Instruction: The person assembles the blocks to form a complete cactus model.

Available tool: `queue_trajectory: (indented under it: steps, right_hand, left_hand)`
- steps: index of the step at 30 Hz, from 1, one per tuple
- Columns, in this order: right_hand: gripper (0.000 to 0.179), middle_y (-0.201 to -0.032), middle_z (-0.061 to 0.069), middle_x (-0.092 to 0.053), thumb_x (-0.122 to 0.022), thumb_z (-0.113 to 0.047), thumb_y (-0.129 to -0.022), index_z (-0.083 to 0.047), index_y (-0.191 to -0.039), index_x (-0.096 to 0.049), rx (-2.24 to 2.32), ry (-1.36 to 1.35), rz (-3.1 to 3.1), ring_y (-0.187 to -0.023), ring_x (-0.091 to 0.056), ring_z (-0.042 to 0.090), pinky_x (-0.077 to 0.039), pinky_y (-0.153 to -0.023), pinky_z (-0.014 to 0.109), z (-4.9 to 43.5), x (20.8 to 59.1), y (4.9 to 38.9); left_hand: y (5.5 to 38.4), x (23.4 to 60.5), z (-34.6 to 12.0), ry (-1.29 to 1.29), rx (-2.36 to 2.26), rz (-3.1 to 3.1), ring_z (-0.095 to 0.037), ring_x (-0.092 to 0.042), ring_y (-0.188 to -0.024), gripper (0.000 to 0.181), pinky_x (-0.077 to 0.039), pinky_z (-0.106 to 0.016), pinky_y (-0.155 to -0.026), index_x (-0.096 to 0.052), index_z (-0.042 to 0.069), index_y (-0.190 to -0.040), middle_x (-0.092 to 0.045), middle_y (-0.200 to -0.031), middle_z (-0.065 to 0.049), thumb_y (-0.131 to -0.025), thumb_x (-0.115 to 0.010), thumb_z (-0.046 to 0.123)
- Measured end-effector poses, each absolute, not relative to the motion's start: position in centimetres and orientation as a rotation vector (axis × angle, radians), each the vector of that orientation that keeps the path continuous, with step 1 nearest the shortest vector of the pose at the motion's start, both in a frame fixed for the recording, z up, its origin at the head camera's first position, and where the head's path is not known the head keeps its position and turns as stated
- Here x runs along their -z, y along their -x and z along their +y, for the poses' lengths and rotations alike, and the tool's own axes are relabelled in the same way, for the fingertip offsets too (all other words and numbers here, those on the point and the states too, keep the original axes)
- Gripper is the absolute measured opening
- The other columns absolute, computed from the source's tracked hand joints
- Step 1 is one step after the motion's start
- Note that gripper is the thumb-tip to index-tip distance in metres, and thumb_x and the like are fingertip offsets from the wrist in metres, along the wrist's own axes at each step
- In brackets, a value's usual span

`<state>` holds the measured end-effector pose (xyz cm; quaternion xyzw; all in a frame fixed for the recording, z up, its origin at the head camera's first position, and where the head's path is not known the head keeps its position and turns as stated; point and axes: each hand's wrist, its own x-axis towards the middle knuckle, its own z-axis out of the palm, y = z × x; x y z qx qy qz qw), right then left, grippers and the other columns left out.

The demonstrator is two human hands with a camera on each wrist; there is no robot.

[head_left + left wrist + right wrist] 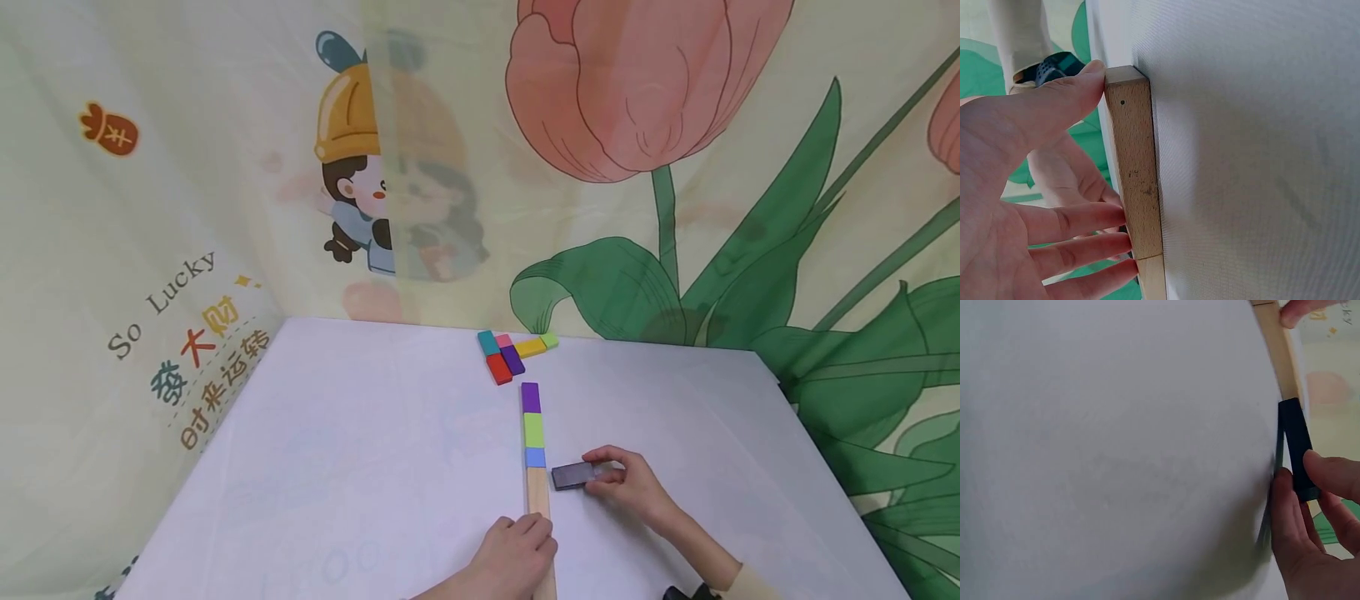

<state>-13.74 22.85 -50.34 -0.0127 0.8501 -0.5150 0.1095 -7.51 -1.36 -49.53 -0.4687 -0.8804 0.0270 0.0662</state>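
A straight row of blocks runs away from me: plain wood blocks [537, 487] nearest, then a small blue block [535, 457], a light green block [533, 430] and a purple block [531, 397]. My left hand [516, 552] rests on the wooden part. In the left wrist view, its thumb [1092, 70] touches the near end of a wood block [1135, 169], and its fairly straight fingers lie along the upper edge. Right of the row, my right hand [630, 486] pinches a dark grey block [572, 476] between thumb and fingers, its free end pointing at the row.
Farther back lies a loose cluster of colored blocks: teal [488, 342], red [499, 369], dark purple [513, 360], pink, yellow [530, 348] and green. The white table [360, 450] ends at a printed curtain [450, 167] behind and on both sides.
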Motion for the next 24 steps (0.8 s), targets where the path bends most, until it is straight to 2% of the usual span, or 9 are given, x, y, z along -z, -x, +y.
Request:
queue_trajectory:
  steps: [4, 8, 15, 24]
  right_hand:
    - [0.042, -0.113, 0.016, -0.063, -0.077, 0.0, -0.076, -0.002, -0.116, -0.064, 1.314, 0.163, 2.679, -0.079, -0.061, 0.008, -0.053, -0.07, 0.017, 22.6, 50.5, 13.5]
    - [0.037, -0.103, 0.004, -0.064, -0.078, -0.004, -0.076, -0.007, -0.111, -0.068, 1.145, 0.234, 2.793, -0.083, -0.057, 0.006, -0.051, -0.072, 0.017, 22.3, 50.5, 13.4]
    - [0.037, -0.097, -0.001, -0.059, -0.079, -0.004, -0.074, -0.012, -0.109, -0.07, 1.083, 0.18, 2.836, -0.082, -0.051, 0.007, -0.048, -0.068, 0.018, 21.7, 50.7, 13.3]
    - [0.036, -0.095, -0.002, -0.059, -0.081, -0.006, -0.073, -0.013, -0.107, -0.071, 1.058, 0.149, 2.845, -0.081, -0.051, 0.007, -0.047, -0.067, 0.017, 21.4, 50.8, 13.3]
  left_hand:
    - [7.5, 49.6, -1.4, 1.409, -0.084, -2.642, -0.003, -0.05, -0.101, 0.054, -0.037, -0.017, -0.064, -0.063, 0.023, -0.102, -0.053, -0.106, 0.011, -0.076, -0.062, 0.07]
    - [7.5, 49.6, -1.5, 1.395, -0.081, -2.604, -0.002, -0.05, -0.1, 0.053, -0.036, -0.016, -0.062, -0.063, 0.023, -0.101, -0.053, -0.105, 0.011, -0.075, -0.063, 0.069]
    - [7.4, 49.6, -1.5, 1.379, -0.074, -2.566, -0.003, -0.052, -0.1, 0.05, -0.036, -0.016, -0.063, -0.064, 0.023, -0.099, -0.054, -0.103, 0.011, -0.073, -0.067, 0.065]
    - [7.4, 49.6, -1.4, 1.368, -0.07, -2.562, -0.003, -0.053, -0.101, 0.049, -0.036, -0.016, -0.063, -0.064, 0.023, -0.098, -0.054, -0.104, 0.011, -0.072, -0.069, 0.064]
